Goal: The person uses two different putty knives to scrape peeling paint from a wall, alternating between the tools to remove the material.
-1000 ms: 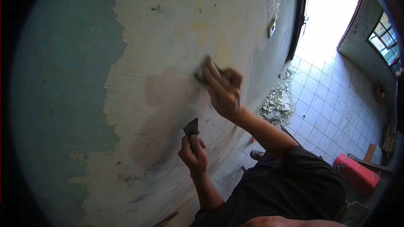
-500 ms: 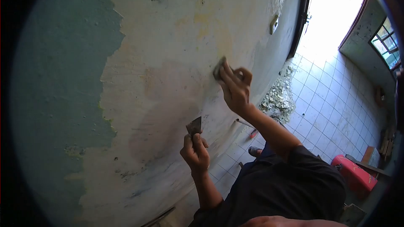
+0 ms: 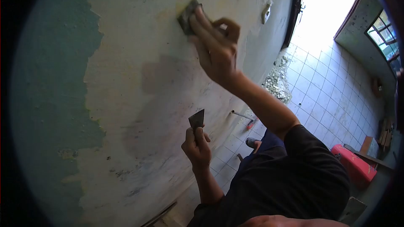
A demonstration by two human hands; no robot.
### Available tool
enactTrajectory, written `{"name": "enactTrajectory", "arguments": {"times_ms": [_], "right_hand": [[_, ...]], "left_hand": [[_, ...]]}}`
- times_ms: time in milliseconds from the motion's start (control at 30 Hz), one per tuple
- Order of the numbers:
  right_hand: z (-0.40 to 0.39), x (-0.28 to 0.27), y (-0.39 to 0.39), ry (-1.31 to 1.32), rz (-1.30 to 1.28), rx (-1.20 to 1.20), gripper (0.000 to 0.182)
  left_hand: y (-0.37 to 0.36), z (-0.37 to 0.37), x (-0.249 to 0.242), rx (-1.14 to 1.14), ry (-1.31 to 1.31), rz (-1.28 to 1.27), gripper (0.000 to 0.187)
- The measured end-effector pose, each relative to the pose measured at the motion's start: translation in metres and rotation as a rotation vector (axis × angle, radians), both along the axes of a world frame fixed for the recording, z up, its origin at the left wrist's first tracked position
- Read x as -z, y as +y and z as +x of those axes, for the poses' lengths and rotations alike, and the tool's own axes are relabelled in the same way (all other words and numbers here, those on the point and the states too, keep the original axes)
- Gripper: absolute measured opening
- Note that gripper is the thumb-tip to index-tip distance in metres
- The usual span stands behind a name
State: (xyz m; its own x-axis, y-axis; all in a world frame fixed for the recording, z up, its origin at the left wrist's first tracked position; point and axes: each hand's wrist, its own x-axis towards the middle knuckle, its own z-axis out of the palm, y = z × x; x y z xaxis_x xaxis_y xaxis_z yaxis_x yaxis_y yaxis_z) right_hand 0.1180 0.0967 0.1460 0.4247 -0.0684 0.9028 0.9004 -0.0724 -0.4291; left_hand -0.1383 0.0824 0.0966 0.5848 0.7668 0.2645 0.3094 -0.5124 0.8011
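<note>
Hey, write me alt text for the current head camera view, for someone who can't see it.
A person's right hand holds a flat dark tool at a scuffed pale wall partly covered in grey-green paint; the left hand, lower down, holds a small flat blade. To the right, rubble lies on a tiled floor, with a bright doorway beyond.

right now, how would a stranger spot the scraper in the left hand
Start at the big wall, green on the left and pale in the middle. In front of the pale part, the lower, left hand holds the scraper. Its thin blade, a corner pointing up, sets it apart from the dark block in the right hand.
</note>
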Motion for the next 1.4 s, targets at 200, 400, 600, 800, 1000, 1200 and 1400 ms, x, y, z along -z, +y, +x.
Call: {"name": "enactTrajectory", "arguments": {"times_ms": [200,400,600,800,1000,1200,1400], "right_hand": [[-0.052,0.072,-0.019,0.014,-0.192,-0.064,0.039],[-0.019,0.003,-0.005,-0.044,-0.072,-0.031,0.041],[-0.032,0.007,-0.013,-0.028,-0.145,-0.057,0.039],[-0.042,0.079,-0.018,-0.032,-0.214,-0.037,0.042],[-0.017,0.076,-0.014,0.035,-0.177,-0.007,0.043],[-0.043,0.124,-0.022,0.042,-0.219,-0.087,0.048],[-0.006,0.011,-0.003,-0.019,-0.068,-0.033,0.040]], "left_hand": [[-0.006,0.004,0.002,0.053,-0.077,0.020,0.030],[-0.008,0.007,0.002,0.013,-0.055,0.004,0.030],[-0.017,0.009,-0.005,0.036,-0.072,-0.023,0.031],[-0.019,0.005,0.000,0.047,-0.043,-0.011,0.020],[-0.019,0.006,0.007,0.051,-0.037,-0.051,0.020],[-0.024,0.004,0.010,0.025,-0.035,-0.042,0.022],[-0.024,0.001,0.002,0.026,-0.052,-0.031,0.023]]}}
